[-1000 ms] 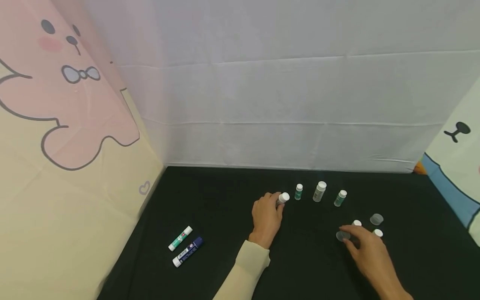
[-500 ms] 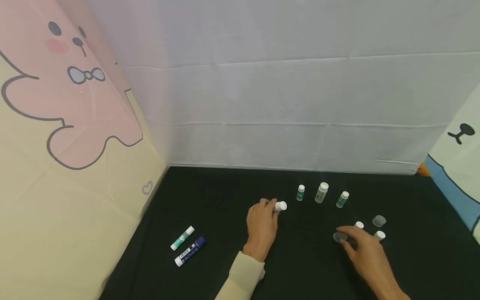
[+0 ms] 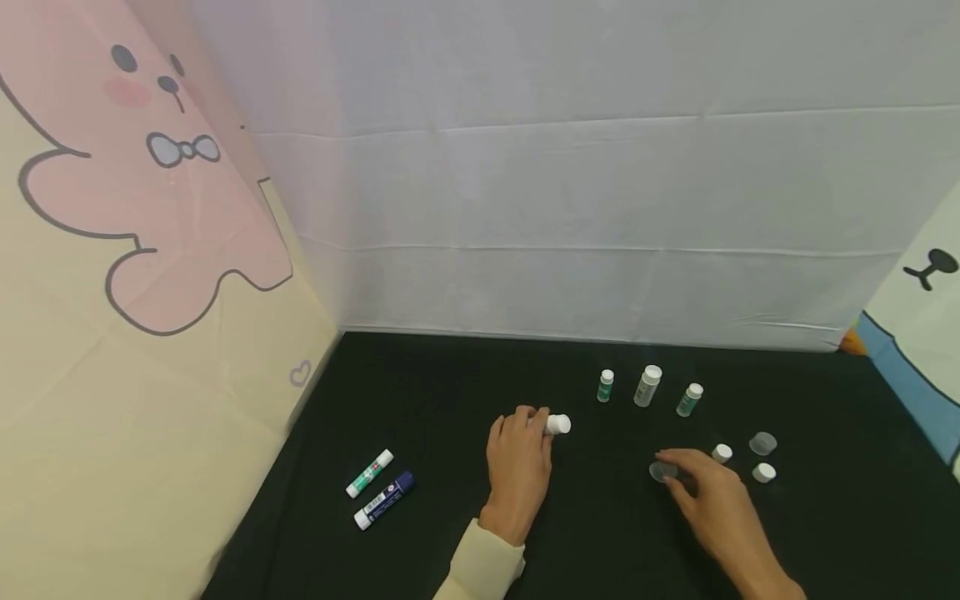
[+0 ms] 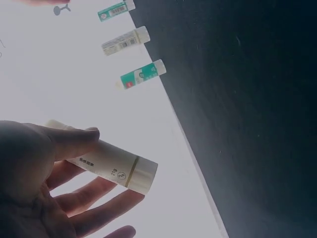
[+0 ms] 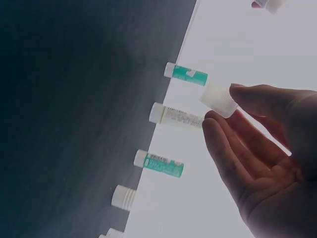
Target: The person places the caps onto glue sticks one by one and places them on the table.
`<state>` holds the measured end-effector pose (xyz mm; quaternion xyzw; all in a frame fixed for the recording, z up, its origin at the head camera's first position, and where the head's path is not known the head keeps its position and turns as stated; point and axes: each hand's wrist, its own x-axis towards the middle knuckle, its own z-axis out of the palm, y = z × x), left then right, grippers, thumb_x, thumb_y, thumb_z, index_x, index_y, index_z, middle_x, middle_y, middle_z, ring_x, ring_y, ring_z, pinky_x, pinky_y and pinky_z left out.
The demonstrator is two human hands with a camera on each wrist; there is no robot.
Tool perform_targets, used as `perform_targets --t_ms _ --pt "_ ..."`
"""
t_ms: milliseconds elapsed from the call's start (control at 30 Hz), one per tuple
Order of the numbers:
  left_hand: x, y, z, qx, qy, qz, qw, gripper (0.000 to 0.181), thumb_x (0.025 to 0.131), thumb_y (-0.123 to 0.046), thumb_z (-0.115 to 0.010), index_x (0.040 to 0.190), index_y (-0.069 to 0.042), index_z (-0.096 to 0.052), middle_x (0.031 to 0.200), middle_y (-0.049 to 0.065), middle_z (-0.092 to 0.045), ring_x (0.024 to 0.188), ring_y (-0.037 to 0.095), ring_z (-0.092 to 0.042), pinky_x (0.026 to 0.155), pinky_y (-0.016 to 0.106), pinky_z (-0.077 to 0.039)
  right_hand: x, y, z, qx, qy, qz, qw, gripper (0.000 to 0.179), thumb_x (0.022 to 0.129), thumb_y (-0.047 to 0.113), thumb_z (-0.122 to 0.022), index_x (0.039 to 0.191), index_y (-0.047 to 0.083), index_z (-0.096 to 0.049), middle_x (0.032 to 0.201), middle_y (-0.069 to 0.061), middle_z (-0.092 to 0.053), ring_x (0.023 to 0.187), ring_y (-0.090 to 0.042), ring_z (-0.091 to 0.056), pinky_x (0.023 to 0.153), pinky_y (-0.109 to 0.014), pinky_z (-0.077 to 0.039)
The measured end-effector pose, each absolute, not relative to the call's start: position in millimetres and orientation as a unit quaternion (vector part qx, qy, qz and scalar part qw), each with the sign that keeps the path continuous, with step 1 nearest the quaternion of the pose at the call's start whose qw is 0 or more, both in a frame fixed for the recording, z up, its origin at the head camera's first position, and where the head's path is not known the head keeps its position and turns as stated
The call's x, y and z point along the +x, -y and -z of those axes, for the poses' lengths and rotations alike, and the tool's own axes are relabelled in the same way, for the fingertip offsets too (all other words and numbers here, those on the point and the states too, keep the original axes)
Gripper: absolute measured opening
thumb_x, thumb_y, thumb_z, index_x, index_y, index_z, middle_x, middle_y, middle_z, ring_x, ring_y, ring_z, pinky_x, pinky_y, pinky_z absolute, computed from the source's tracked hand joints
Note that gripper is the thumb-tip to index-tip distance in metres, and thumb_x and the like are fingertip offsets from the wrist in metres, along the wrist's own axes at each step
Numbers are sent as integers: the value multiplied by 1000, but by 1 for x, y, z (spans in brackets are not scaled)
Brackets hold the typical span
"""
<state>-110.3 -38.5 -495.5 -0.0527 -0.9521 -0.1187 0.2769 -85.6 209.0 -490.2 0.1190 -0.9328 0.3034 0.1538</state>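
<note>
A white glue stick (image 4: pixel 119 166) is gripped between the thumb and fingers of my left hand (image 3: pixel 519 467), above the middle of the black table. In the head view its white end points right, toward the other hand. My right hand (image 3: pixel 708 500) pinches a small translucent cap (image 5: pixel 219 100) by its side between thumb and fingertips. Behind the hands stand a small green glue stick (image 3: pixel 605 387), a larger white glue stick (image 3: pixel 647 387) and another green glue stick (image 3: pixel 689 402), all with white caps.
Right of the right hand sit a second translucent cap (image 3: pixel 762 443) and two white caps (image 3: pixel 722 453). At the left, a green glue stick (image 3: pixel 370 474) and a navy glue stick (image 3: pixel 384 502) lie side by side. A pale curtain (image 3: pixel 525 292) hangs behind the table.
The left hand has drawn back toward me and a little left, tipping the white glue stick over sideways. The right hand has shifted left with the translucent cap, away from the white caps.
</note>
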Motion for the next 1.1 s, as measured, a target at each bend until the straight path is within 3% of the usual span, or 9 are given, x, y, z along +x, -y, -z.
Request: perform_targets --t_ms 167,700,1100 --pt "-104 41 493 -52 953 109 279 35 83 -22 -92 115 -16 -79 109 1 -73 102 18 -71 99 46 -58 -88 -200 488 131 928 -309 163 36 75 -11 -87 106 4 -79 106 -15 -77 87 -32 -75 76 -55 -60" --pt "-86 50 496 -40 959 104 260 35 81 -19 -93 113 -15 -79 106 1 -73 100 19 -72 99 49 -58 -87 -166 473 140 923 -340 113 35 80 -8 -86 112 6 -78 113 -12 -76 96 -29 -75 84 -51 -62" --pt "-79 57 496 -28 963 104 249 36 79 -17 -94 112 -14 -80 106 2 -73 100 20 -72 99 51 -57 -86 -147 472 166 910 -355 136 36 79 -8 -87 110 8 -79 112 -7 -77 98 -25 -75 83 -48 -62"
